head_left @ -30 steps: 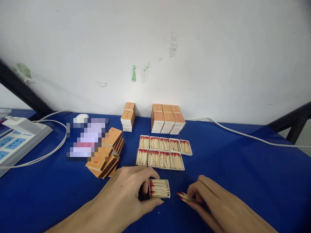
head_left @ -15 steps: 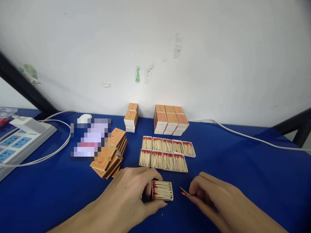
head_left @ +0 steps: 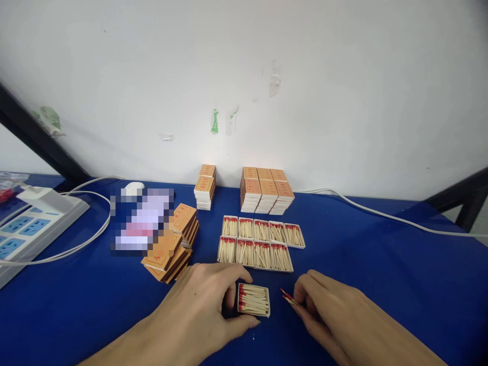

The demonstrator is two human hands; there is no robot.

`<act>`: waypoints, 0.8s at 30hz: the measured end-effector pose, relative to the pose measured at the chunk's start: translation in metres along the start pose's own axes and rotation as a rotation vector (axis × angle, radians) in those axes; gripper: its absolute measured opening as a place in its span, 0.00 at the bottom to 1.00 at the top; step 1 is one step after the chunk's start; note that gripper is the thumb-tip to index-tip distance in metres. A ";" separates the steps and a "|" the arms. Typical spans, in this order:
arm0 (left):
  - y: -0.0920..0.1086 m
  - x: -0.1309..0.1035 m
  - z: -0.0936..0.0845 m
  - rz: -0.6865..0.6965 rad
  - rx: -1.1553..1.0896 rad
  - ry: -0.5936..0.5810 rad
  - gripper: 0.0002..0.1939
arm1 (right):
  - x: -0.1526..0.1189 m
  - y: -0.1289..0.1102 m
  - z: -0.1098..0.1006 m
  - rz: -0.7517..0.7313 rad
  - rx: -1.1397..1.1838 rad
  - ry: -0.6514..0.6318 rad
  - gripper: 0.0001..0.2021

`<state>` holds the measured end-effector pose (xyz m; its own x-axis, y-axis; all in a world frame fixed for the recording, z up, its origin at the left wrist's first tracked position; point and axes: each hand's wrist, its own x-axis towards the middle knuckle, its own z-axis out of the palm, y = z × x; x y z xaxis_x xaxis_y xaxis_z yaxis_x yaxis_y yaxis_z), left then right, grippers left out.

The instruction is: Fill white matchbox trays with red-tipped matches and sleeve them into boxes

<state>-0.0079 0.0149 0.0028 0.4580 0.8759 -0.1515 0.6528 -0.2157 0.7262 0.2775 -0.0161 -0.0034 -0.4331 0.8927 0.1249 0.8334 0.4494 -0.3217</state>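
Between thumb and forefinger, my left hand (head_left: 213, 300) holds a white matchbox tray (head_left: 253, 300) filled with red-headed matches, their heads toward the left. To its right, my right hand (head_left: 324, 305) pinches a few matches (head_left: 288, 297) at the fingertips, heads pointing left toward the tray and apart from it. Behind both hands, two rows of open trays full of matches (head_left: 263, 231) lie side by side, their red heads toward the wall.
Closed orange matchboxes (head_left: 267, 188) are stacked by the wall, with a smaller stack (head_left: 206, 187) beside them. Loosely piled orange sleeves (head_left: 168, 249) lie left, near a blurred phone (head_left: 147, 216), a white mouse (head_left: 134, 189) and a power strip (head_left: 23, 231). A white cable (head_left: 375, 213) runs right.
My right hand has shifted slightly left with the matches, which are now angled a little more. The view has tilted slightly; my left hand keeps its hold on the tray.
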 end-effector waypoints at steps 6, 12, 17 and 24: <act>0.002 0.001 0.000 0.021 0.005 0.042 0.23 | 0.003 -0.004 0.006 0.067 -0.033 -0.050 0.11; 0.004 0.001 -0.002 0.129 -0.047 0.143 0.23 | 0.006 0.000 -0.002 0.280 0.182 -0.271 0.10; 0.007 -0.003 -0.001 0.193 -0.159 0.186 0.15 | 0.019 -0.008 -0.023 0.381 0.462 -0.272 0.12; 0.018 -0.002 -0.005 0.134 -0.437 -0.007 0.09 | 0.038 -0.043 -0.031 0.410 0.891 -0.128 0.14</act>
<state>0.0000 0.0111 0.0198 0.5264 0.8493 -0.0401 0.2722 -0.1237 0.9543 0.2359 -0.0003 0.0438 -0.2460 0.9391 -0.2400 0.3867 -0.1319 -0.9127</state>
